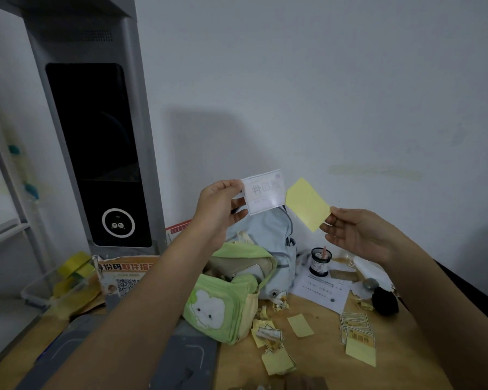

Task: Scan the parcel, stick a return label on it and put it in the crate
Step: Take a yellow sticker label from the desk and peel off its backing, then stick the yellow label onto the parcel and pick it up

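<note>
My left hand pinches a white return label by its left edge, held up in front of the wall with the print showing through from behind. My right hand pinches its yellow backing paper by the lower right corner; the two sheets are apart. A stack of unused return labels lies on the wooden table at the right. No parcel or crate is recognisable in view.
A tall grey scanner kiosk stands at the left, its grey base under my left arm. A green pouch and pale blue backpack sit mid-table. Peeled yellow backings, a small jar and a printed sheet lie around.
</note>
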{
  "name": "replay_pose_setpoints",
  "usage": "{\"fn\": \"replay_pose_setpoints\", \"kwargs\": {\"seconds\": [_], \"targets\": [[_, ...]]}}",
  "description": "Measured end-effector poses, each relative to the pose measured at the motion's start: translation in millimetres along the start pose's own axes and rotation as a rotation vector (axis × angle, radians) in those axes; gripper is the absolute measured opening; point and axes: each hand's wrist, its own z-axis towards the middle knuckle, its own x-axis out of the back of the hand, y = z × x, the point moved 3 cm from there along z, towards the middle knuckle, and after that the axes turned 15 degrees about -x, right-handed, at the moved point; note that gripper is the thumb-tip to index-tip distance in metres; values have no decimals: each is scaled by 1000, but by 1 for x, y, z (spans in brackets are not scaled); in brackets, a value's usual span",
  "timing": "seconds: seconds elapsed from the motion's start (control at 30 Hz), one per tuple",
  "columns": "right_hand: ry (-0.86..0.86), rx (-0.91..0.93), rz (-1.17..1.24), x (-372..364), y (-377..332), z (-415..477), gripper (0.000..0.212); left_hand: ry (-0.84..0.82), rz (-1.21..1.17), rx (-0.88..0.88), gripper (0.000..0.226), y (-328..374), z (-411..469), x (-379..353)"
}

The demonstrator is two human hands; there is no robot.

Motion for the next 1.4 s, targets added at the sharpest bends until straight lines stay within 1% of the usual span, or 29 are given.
{"fn": "replay_pose_setpoints", "kwargs": {"seconds": [0.13,0.27,0.33,0.4,0.63,0.77,0.9,1.0,1.13,1.27,1.4], "targets": [[-43,-152,77,21,18,9,22,1,-43,9,13,-1,4,-3],[-10,-234,140,40,38,24,23,19,-14,18,8,-8,8,-10],[-1,-268,173,45,49,33,23,41,12,20,10,-13,9,-14],[28,-307,187,49,61,41,25,42,14,25,16,-17,9,-18],[113,-472,171,53,104,77,29,-18,81,87,17,-41,7,-23],[168,-586,82,50,130,93,30,-12,108,130,18,-64,7,-15],[222,-680,31,49,158,115,25,25,130,174,19,-85,4,-4],[246,-743,14,44,177,130,24,48,199,184,20,-99,1,8],[264,-818,21,39,202,145,23,77,324,169,19,-114,-9,22],[307,-853,61,38,224,157,20,79,369,189,16,-127,-17,31],[287,-877,69,36,237,167,18,203,382,182,18,-139,-19,49]]}}
